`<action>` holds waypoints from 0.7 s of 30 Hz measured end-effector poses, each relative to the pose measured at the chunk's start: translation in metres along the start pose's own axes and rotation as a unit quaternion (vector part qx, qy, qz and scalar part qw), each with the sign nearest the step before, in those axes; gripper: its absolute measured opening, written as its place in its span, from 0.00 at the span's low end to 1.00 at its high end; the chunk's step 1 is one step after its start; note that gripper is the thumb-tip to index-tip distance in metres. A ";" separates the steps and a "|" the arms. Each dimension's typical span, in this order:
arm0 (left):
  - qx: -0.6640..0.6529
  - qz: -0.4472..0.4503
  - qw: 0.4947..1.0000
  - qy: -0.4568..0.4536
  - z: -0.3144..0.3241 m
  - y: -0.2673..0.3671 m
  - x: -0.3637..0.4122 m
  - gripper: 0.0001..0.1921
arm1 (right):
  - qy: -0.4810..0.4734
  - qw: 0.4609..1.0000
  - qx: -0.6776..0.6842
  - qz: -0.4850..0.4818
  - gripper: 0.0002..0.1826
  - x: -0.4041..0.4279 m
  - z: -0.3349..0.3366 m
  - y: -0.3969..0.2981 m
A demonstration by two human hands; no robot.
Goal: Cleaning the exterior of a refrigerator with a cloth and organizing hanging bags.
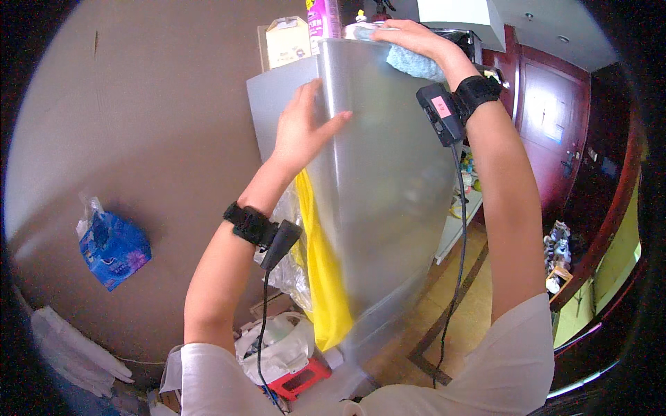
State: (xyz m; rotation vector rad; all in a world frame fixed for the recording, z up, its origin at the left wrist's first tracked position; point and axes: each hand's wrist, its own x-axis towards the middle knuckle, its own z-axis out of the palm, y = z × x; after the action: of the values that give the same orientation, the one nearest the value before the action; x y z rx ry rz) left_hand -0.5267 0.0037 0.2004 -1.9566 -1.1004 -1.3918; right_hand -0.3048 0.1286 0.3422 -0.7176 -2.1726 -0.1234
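A tall silver-grey refrigerator stands before me. My right hand lies over its top edge, on a light blue cloth that hangs partly down the front. My left hand rests by the refrigerator's front left corner, fingers apart, holding nothing. On top stand a cream carton, a pink and white can and a white bottle with a yellow tip, the bottle close to my right fingers. Each wrist wears a black strap with a cabled device.
A yellow cloth or bag hangs at the refrigerator's left side, above a red stool with plastic bags on it. A blue package hangs on the wall. White shelves stand to the right, with a door beyond.
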 end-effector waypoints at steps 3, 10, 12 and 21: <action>-0.001 0.008 1.000 0.017 0.004 0.000 -0.001 0.35 | 0.003 0.999 0.005 -0.035 0.25 -0.009 0.001 -0.014; -0.013 0.013 0.999 0.027 0.002 -0.005 -0.002 0.34 | 0.035 0.993 0.083 -0.073 0.26 -0.044 0.007 -0.080; -0.019 -0.003 1.000 0.009 0.004 -0.002 -0.003 0.35 | 0.106 0.981 0.100 -0.127 0.26 -0.048 0.014 -0.064; -0.043 -0.051 0.998 0.020 0.010 -0.001 -0.004 0.35 | 0.150 0.970 0.177 -0.065 0.24 -0.057 0.012 -0.017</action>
State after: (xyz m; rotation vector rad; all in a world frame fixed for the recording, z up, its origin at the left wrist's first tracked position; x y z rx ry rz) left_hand -0.5227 0.0103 0.1929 -1.9478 -1.1544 -1.5500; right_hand -0.2941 0.0924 0.2946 -0.3273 -1.8802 0.0830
